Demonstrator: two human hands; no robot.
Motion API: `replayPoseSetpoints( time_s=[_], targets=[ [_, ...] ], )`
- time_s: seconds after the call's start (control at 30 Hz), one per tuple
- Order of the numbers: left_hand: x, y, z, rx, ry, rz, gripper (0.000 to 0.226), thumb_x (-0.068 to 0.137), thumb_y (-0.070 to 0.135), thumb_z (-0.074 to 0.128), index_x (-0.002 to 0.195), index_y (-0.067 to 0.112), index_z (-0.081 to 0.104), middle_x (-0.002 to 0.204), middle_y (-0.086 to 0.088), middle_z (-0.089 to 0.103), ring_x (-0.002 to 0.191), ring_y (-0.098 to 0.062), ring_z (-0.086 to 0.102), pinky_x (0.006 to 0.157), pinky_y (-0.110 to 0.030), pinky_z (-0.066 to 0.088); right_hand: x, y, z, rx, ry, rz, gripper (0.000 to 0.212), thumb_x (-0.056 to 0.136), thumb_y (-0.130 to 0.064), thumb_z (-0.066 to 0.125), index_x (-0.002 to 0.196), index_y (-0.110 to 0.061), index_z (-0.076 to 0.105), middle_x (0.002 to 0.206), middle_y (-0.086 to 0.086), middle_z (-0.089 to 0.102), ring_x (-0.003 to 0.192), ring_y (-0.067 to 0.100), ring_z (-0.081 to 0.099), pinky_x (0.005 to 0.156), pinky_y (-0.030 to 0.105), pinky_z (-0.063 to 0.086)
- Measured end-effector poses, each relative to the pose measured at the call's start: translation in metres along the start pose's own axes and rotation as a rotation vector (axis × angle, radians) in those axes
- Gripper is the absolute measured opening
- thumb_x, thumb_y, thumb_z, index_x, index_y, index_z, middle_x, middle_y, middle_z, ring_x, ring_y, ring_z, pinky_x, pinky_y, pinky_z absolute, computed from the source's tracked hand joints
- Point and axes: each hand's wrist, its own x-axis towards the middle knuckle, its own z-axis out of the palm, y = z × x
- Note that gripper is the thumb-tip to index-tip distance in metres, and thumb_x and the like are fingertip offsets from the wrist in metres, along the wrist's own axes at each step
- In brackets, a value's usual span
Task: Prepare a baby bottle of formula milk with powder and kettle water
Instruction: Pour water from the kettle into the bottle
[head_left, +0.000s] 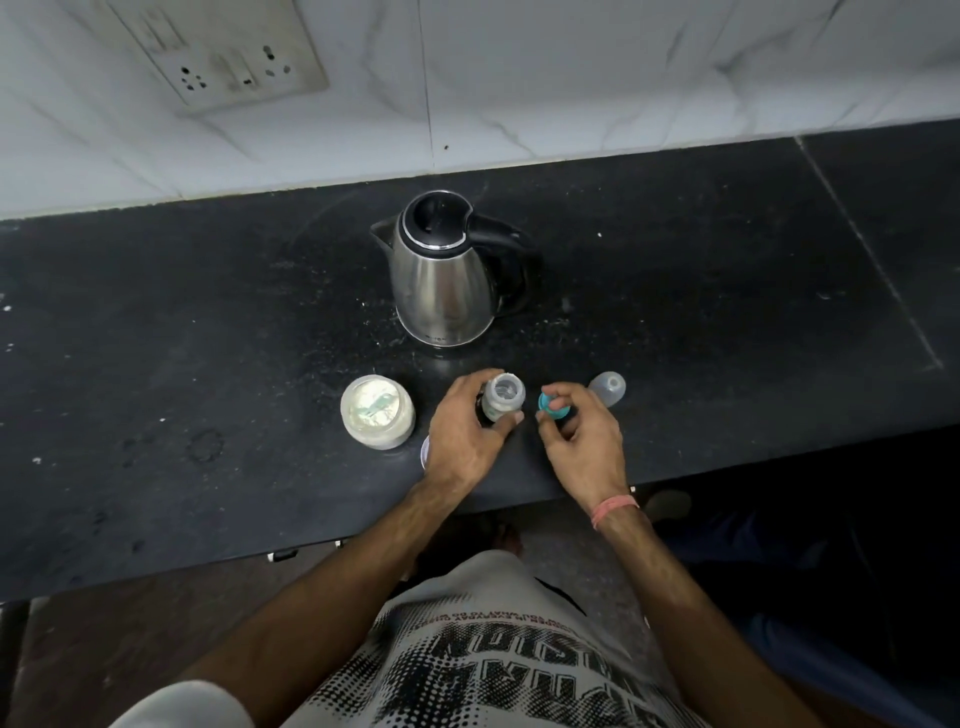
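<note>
Now both my hands work near the counter's (156, 364) front edge.
My left hand (467, 436) wraps the open bottle (501, 397); my right hand (582, 436) pinches the teal ring (551, 405) with curled fingers.

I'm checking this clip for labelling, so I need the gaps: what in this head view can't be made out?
- Kettle: water level hidden by its closed lid.
- Baby bottle: lower body covered by the left hand; contents unclear.
- Teal ring: partly hidden by the right hand; teat not discernible.
- Round thing beside the powder jar: mostly behind the left hand.
- Scoop inside the jar: blurred.
</note>
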Motion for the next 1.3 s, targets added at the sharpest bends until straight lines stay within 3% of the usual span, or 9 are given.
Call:
replayPoseSetpoints(
  time_s=[0.17,0.37,0.47,0.6,0.83,0.97,1.1,1.2,1.3],
  targets=[
    [-0.003,0.001,0.003,-0.026,0.062,0.037,0.059,0.086,0.028,0.101,0.139,0.026,0.075,0.134,0.014,0.074,0.125,-0.004,0.070,0.110,-0.038,0.059,0.002,-0.004,0.006,0.021,-0.038,-0.042,0.040,0.096,-0.011,0.082,0.128,-0.033,0.074,0.110,-0.015,0.068,0.072,0.005,0.066,0.079,0.019,0.056],
    [0.001,0.010,-0.007,-0.019,0.145,0.137,0.059,0.090,0.034,0.094,0.143,0.035,0.069,0.138,0.023,0.068,0.132,-0.003,0.067,0.110,-0.037,0.059,0.010,-0.015,0.007,0.052,-0.030,-0.067,0.039,0.099,-0.010,0.077,0.129,-0.033,0.073,0.110,-0.016,0.068,0.073,0.012,0.066,0.080,0.027,0.060],
    [0.012,0.023,-0.021,-0.056,0.199,0.182,0.058,0.092,0.038,0.093,0.144,0.038,0.066,0.140,0.023,0.067,0.134,-0.006,0.067,0.110,-0.037,0.059,0.022,-0.027,0.007,0.150,0.004,-0.088,0.037,0.103,-0.008,0.075,0.131,-0.031,0.073,0.112,-0.012,0.070,0.082,0.015,0.067,0.078,0.026,0.060],
    [0.022,0.041,-0.046,-0.092,0.324,0.256,0.056,0.093,0.042,0.091,0.142,0.047,0.065,0.138,0.023,0.067,0.132,-0.006,0.069,0.104,-0.025,0.057,0.052,-0.056,0.006,0.248,0.067,-0.182,0.028,0.107,-0.016,0.075,0.133,-0.027,0.072,0.113,-0.004,0.073,0.087,0.013,0.069,0.075,0.018,0.055],
    [0.033,0.043,-0.078,-0.220,0.475,0.185,0.054,0.092,0.027,0.095,0.141,0.031,0.072,0.137,0.014,0.068,0.133,-0.017,0.070,0.106,-0.045,0.063,0.108,-0.109,0.016,0.222,0.168,-0.300,0.037,0.106,-0.027,0.075,0.142,-0.027,0.065,0.130,-0.005,0.054,0.098,0.012,0.065,0.086,0.024,0.057],
    [0.042,0.037,-0.095,-0.239,0.494,0.167,0.056,0.094,0.030,0.093,0.145,0.033,0.071,0.142,0.015,0.067,0.136,-0.014,0.069,0.106,-0.042,0.064,0.125,-0.123,0.020,0.158,0.187,-0.323,0.037,0.105,-0.031,0.077,0.139,-0.020,0.070,0.132,-0.001,0.051,0.112,0.003,0.057,0.094,0.025,0.054],
    [0.056,0.026,-0.108,-0.211,0.482,0.094,0.058,0.094,0.030,0.093,0.147,0.034,0.070,0.143,0.017,0.068,0.135,-0.012,0.070,0.109,-0.046,0.062,0.139,-0.126,0.023,-0.128,0.223,-0.310,0.043,0.104,-0.055,0.071,0.130,-0.023,0.079,0.134,0.004,0.060,0.128,0.026,0.049,0.106,0.033,0.040],
    [0.064,0.017,-0.114,-0.202,0.464,0.069,0.059,0.092,0.033,0.096,0.146,0.035,0.071,0.141,0.016,0.070,0.131,-0.010,0.072,0.108,-0.043,0.064,0.147,-0.122,0.022,0.000,0.063,-0.235,0.047,0.101,-0.070,0.063,0.117,-0.027,0.076,0.118,-0.006,0.074,0.115,0.018,0.065,0.104,0.043,0.053],
    [0.069,0.010,-0.119,-0.201,0.462,0.035,0.059,0.091,0.033,0.097,0.145,0.035,0.072,0.138,0.017,0.070,0.127,-0.006,0.073,0.108,-0.040,0.064,0.158,-0.119,0.020,0.239,-0.060,-0.095,0.051,0.089,-0.077,0.078,0.097,-0.027,0.072,0.091,-0.015,0.077,0.087,-0.002,0.069,0.083,0.030,0.057]
  ],
)
